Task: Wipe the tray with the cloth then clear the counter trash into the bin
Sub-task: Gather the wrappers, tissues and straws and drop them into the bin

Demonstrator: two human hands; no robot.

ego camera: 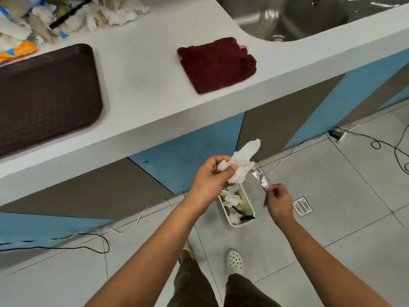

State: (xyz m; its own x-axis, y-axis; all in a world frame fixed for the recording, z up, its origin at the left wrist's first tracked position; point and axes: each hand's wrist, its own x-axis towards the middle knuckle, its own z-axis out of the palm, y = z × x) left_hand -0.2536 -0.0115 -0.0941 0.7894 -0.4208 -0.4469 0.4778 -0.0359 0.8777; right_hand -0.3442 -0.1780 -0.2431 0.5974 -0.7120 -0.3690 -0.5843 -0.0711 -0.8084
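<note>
Head view, fingers first: left hand (208,176) grips a crumpled white paper tissue wad (240,161); right hand (279,200) pinches a crinkled silver foil strip (261,178); both held over the small white oblong bin (238,208), already part-filled; folded dark red cloth (217,65) lies on the white counter (141,69) beside the brown textured tray (44,96), so wiping looks done; a heap of paper and wrapper trash (55,21) remains at the counter's back.

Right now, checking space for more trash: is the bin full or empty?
Partly full: tissues lie inside the bin, below its rim.
</note>
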